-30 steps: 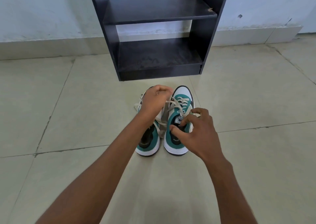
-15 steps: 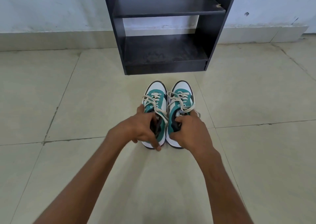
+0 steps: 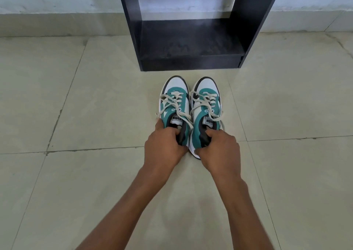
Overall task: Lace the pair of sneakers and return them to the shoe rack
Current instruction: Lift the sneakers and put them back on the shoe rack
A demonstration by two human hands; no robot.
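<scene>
Two teal-and-white sneakers stand side by side on the tiled floor, toes toward the rack, cream laces threaded with loose ends. My left hand grips the heel collar of the left sneaker, fingers inside the opening. My right hand grips the heel collar of the right sneaker the same way. The black shoe rack stands just beyond the toes, its bottom shelf bare. Both heels are hidden under my hands.
The rack stands against a pale wall with a tiled skirting. Beige floor tiles with dark grout lines spread to the left, right and near side of the sneakers.
My hands left the laces and took hold of both heel collars. The rack now appears nearer and larger in view.
</scene>
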